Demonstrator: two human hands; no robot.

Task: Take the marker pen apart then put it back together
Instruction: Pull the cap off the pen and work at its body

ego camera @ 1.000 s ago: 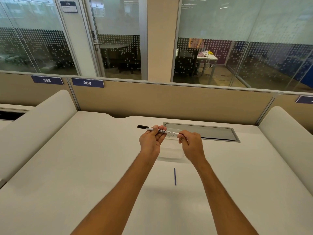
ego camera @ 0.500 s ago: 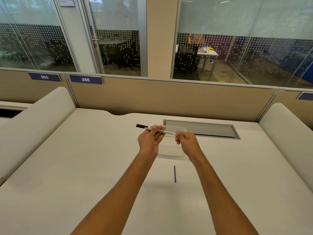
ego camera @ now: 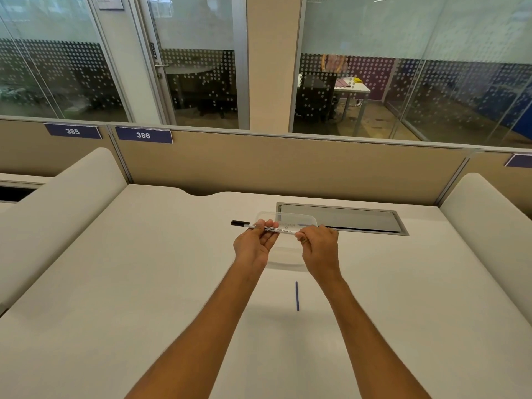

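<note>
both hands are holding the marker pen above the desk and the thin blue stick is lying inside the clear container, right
Not quite. In the head view the thin blue stick lies on the bare desk, nearer the person than the clear container, not inside it. The rest holds: left hand and right hand both hold the marker pen above the desk.

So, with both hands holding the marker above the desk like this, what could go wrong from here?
1. The thin blue rod lies loose on the desk near the forearms; a sleeve or arm could probably roll it away.
2. The left hand and right hand hold the marker pen only by the fingertips; a hard pull may make a part slip.
3. The black tip may stain skin.
</note>
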